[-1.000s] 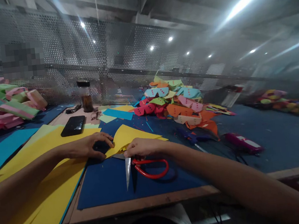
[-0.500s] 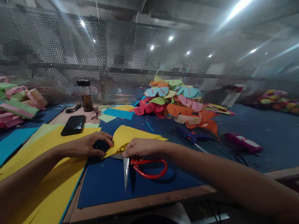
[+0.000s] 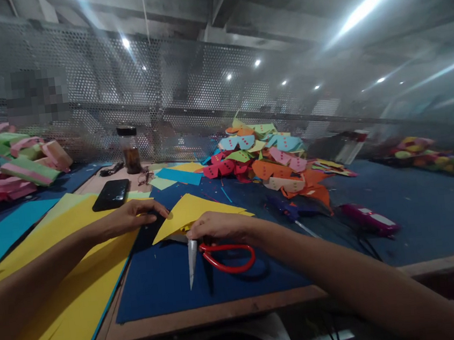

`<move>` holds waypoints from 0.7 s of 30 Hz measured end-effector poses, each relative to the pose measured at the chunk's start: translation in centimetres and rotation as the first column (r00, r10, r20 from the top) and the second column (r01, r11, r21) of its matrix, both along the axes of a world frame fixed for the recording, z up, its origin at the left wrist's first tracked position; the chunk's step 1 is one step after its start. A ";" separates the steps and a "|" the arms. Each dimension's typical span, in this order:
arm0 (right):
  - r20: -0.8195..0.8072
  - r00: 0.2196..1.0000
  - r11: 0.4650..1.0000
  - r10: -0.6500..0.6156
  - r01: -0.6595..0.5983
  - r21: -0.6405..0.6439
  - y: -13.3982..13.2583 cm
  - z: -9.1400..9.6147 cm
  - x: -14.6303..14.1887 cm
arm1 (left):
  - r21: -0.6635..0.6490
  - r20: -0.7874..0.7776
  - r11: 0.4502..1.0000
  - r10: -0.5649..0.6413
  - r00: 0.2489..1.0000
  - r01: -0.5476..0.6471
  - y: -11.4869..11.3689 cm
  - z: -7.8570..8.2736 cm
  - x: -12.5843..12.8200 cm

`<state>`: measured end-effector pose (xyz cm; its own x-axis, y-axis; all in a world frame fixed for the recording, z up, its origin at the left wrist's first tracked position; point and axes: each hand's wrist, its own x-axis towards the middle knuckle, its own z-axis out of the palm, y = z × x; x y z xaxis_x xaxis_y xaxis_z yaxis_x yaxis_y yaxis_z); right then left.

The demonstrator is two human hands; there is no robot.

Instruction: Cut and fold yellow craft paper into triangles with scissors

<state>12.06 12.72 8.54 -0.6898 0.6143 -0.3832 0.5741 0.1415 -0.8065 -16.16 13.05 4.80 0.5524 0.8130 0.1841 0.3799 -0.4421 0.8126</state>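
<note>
My right hand is closed on a folded yellow paper piece and lifts its near edge off the dark blue mat. Red-handled scissors lie on the mat just below that hand, blades pointing toward me. My left hand rests with its fingers stretched out beside the yellow piece's left corner, at the edge of a large yellow sheet. It holds nothing that I can see.
A black phone lies behind my left hand. A dark jar stands by the mesh wall. Colourful cut paper shapes are heaped at centre back, pink and green paper boxes at far left. A purple tool lies right.
My left hand has let go of the small dark thing under it and its fingers have stretched out. The yellow piece now points up more sharply. The right hand has barely moved.
</note>
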 end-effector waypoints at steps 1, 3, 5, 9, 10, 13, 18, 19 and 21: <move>-0.026 1.000 1.000 -0.013 0.013 -0.018 0.0 0.0 0.1 | -0.026 0.026 0.999 0.025 0.999 -0.024 -0.1 0.0 0.1; -0.080 0.996 0.998 -0.032 0.027 -0.057 0.2 -0.1 0.3 | -0.066 0.068 0.996 0.072 0.995 -0.067 -0.3 0.2 0.3; -0.138 0.989 0.993 -0.060 0.045 -0.107 0.3 -0.1 0.6 | -0.091 0.093 0.993 0.087 0.992 -0.078 -0.6 0.4 0.6; -0.236 0.958 0.965 -0.163 0.105 -0.239 0.2 0.2 0.8 | -0.163 0.189 0.986 0.074 0.979 -0.043 -1.0 0.5 1.1; -0.245 0.951 0.956 -0.188 0.119 -0.268 0.1 0.3 0.8 | -0.188 0.216 0.982 0.073 0.974 -0.032 -1.1 0.4 1.2; -0.253 0.937 0.928 -0.243 0.149 -0.342 -0.2 0.6 0.7 | -0.253 0.247 0.967 0.088 0.965 -0.024 -1.1 0.1 1.5; -0.251 0.927 0.892 -0.280 0.155 -0.424 -0.2 0.5 0.5 | -0.188 0.200 0.980 0.097 0.975 -0.059 -1.3 -0.1 2.1; -0.248 0.926 0.890 -0.286 0.161 -0.426 -0.2 0.4 0.5 | -0.175 0.201 0.982 0.103 0.974 -0.068 -1.4 -0.2 2.3; -0.240 0.924 0.887 -0.299 0.176 -0.427 -0.2 0.3 0.6 | -0.162 0.206 0.982 0.129 0.970 -0.096 -1.3 -0.3 2.5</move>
<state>12.61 12.53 8.82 -0.6595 0.6160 -0.4307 0.2806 -0.3298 -0.9014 -13.65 11.71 4.46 0.4166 0.8950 0.1593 0.2298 -0.2732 0.9341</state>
